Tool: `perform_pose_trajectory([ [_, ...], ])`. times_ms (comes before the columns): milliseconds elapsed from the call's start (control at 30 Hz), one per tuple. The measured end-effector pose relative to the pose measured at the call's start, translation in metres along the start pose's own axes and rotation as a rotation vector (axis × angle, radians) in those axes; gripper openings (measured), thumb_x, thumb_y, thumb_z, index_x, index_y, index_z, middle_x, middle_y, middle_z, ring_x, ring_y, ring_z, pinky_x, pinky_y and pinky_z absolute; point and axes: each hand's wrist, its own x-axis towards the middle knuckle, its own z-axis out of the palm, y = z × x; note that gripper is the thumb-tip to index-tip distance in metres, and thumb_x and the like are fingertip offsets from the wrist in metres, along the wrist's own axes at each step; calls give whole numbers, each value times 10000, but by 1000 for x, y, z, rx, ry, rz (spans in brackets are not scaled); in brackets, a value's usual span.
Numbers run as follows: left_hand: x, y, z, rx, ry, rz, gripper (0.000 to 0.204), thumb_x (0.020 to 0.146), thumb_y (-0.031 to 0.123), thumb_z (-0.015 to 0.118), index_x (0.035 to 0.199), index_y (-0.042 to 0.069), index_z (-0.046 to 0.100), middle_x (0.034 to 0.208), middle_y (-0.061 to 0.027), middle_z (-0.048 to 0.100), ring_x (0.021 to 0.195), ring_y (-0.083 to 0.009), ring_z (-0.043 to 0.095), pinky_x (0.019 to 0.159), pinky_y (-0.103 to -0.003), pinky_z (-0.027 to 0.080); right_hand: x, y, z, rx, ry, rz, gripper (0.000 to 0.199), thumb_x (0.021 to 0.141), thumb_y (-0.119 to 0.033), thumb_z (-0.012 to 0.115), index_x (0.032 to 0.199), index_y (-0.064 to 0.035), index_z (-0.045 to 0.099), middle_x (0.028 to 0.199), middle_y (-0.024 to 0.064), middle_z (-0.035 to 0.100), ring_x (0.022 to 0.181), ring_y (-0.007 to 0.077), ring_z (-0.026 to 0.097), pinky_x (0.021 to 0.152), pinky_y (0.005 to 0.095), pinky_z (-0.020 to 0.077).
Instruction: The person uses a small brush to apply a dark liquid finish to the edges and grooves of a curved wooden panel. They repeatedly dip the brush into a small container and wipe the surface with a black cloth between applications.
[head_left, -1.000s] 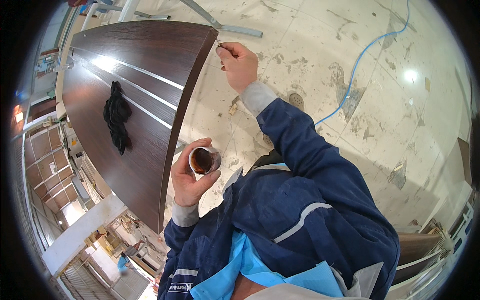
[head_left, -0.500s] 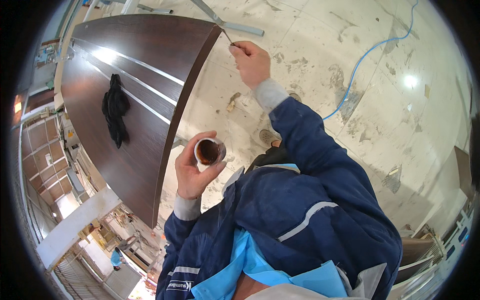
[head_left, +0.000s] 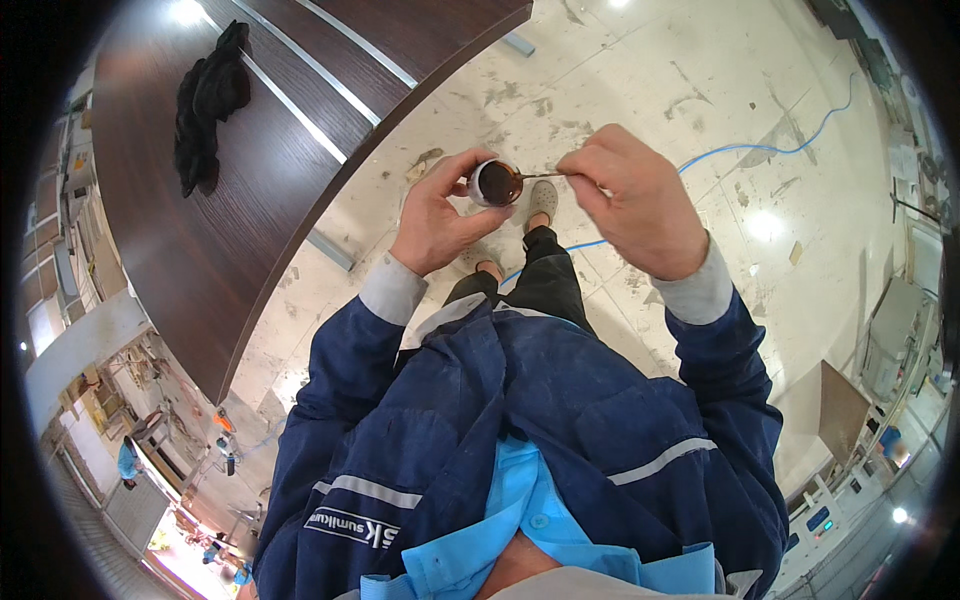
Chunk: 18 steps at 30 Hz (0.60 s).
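My left hand (head_left: 437, 214) grips a small round cup (head_left: 495, 184) holding a dark brown liquid, held out in front of my chest. My right hand (head_left: 632, 203) pinches a thin stick or small brush (head_left: 541, 176) whose tip dips into the cup from the right. Both hands are close together above my feet. I wear a dark blue work jacket with grey cuffs.
A large dark brown wooden panel (head_left: 240, 190) with pale inlaid strips lies to my left, a black cloth (head_left: 208, 100) on it. A blue cable (head_left: 760, 150) runs over the stained pale floor on the right. A brown board (head_left: 840, 410) lies at the lower right.
My right hand has come back from the panel's edge to the cup, and the stick's tip is now in it. My left hand has raised the cup toward the middle.
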Motion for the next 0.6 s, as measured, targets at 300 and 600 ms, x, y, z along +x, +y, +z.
perform_pose_trajectory([
  [300,0,10,-3,55,82,17,591,775,207,911,1309,98,684,1174,-44,726,1044,-174,667,905,-337,529,5,5,23,-96,-60,-37,107,891,-70,743,997,-65,732,939,117,647,883,333,670,740,401,549],
  [600,-5,21,-18,-156,104,-99,645,802,106,902,1375,15,620,1183,-51,736,1069,-147,692,990,-330,525,27,68,70,454,456,535,215,990,-184,734,1112,-12,771,888,39,748,780,90,632,720,269,522],
])
